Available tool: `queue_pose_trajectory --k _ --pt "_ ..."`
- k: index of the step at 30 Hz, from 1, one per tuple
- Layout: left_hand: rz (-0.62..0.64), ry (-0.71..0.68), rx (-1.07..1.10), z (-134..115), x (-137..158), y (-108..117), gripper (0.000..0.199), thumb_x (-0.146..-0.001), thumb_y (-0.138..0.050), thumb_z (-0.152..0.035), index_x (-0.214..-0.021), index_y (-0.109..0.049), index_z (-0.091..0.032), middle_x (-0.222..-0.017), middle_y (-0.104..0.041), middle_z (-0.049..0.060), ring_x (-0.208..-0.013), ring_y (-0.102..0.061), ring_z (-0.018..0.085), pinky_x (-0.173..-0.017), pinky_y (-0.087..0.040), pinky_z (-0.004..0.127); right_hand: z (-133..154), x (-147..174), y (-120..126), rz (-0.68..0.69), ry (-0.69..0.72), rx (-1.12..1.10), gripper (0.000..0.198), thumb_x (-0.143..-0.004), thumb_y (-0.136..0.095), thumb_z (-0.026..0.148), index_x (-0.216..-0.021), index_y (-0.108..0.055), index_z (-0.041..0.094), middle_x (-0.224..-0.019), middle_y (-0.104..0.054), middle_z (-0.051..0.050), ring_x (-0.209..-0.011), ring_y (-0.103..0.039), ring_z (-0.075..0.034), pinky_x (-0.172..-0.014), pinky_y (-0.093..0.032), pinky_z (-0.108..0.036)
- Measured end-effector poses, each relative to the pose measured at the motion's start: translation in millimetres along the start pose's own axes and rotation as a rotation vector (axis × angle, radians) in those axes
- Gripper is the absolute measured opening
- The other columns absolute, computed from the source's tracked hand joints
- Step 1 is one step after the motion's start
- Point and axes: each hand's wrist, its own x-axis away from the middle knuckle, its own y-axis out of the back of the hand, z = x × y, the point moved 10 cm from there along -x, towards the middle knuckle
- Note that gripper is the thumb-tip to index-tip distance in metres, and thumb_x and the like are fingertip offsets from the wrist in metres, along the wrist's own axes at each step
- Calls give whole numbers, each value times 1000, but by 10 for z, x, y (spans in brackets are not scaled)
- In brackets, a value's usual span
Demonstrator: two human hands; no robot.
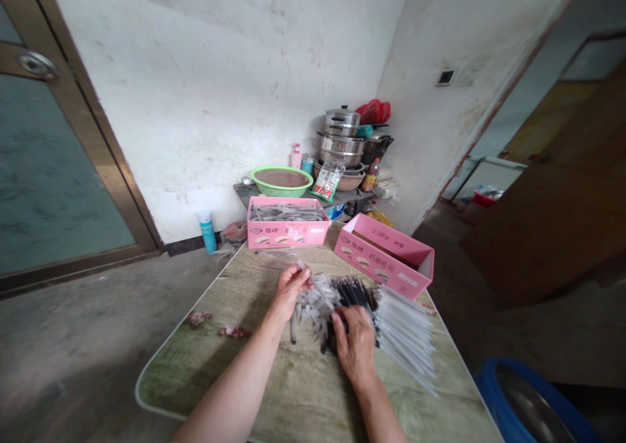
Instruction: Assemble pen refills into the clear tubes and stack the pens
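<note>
Pinching a pale tube point(317, 286), the left hand point(289, 289) might, if fingertips slip, drop it onto the loose pile point(309, 312) at four o'clock, the curled right hand's point(356, 340) grip being unclear.

A slim, pale translucent tube point(319, 290) slants above a jumbled heap of short whitish pieces point(308, 312). Beside it, dark slender rods point(356, 293) adjoin long clear tubes point(405, 332) lying roughly parallel.
</note>
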Motion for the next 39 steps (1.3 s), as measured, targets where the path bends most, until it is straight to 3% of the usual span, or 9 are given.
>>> queue_pose_trajectory --k 3,8,10,13,18,24,31,36,39 --pt "-91 -71 27 -104 -39 144 43 -60 -87 -39 -86 -68 -12 -72 -65 1 -60 -59 11 -58 -52 24 -6 -8 60 -41 2 -3 21 -97 -47 26 -86 -63 18 -79 -62 -7 -77 -56 -21 -74 -45 -35" --pt "-508 -209 188 -302 -52 790 39 -59 -86 -38 -79 -63 -14 -68 -63 -1 -59 -59 9 -65 -52 25 -193 29 308 -209 -74 51 15 -94 -50 28 -86 -60 19 -83 -62 -7 -84 -55 -24 -79 -45 -39" --pt "-539 -200 202 -297 -59 856 37 -59 -86 -36 -78 -62 -14 -67 -63 -1 -60 -60 9 -66 -53 26 -260 41 380 -251 -87 107 15 -93 -51 28 -84 -60 19 -84 -63 -8 -86 -55 -25 -80 -45 -40" --pt "-382 -154 160 -254 -87 639 41 -56 -87 -37 -79 -64 -13 -69 -65 1 -62 -61 11 -65 -53 26 -299 43 432 -269 -87 205 17 -92 -53 28 -80 -60 18 -89 -65 -11 -91 -55 -27 -84 -46 -43" --pt "71 -23 -29 -114 58 -94 38 -67 -83 -39 -89 -66 -14 -76 -69 4 -65 -64 14 -61 -54 25 -191 53 411 -277 -69 128 19 -96 -49 29 -99 -63 16 -101 -66 -13 -100 -57 -27 -91 -45 -44" --pt "452 99 -213 74 339 -611 31 -71 -80 -37 -87 -68 -13 -85 -71 8 -74 -66 18 -65 -54 27 -69 41 -22 6 -83 -47 29 -99 -44 34 -110 -64 16 -91 -70 -11 -80 -66 -22 -72 -49 -32" --pt "414 -3 -293 -61 294 -551 32 -79 -72 -40 -95 -75 -13 -83 -67 7 -62 -59 12 -57 -47 21 -175 76 -223 210 -290 -309 36 -96 -46 45 -76 -62 20 -60 -61 -1 -54 -57 -17 -52 -40 -26" --pt "438 36 -333 0 303 -565 31 -78 -73 -41 -91 -77 -13 -77 -68 7 -56 -57 12 -57 -45 23 -201 128 -423 361 -476 -657 43 -93 -45 57 -82 -63 19 -60 -66 -2 -46 -52 -15 -47 -39 -25" --pt "467 54 -347 34 322 -598 33 -78 -74 -41 -94 -76 -13 -80 -69 8 -59 -59 13 -59 -46 23 -260 225 -582 458 -606 -830 51 -89 -48 63 -92 -64 15 -51 -62 -1 -34 -38 -10 -37 -26 -21"
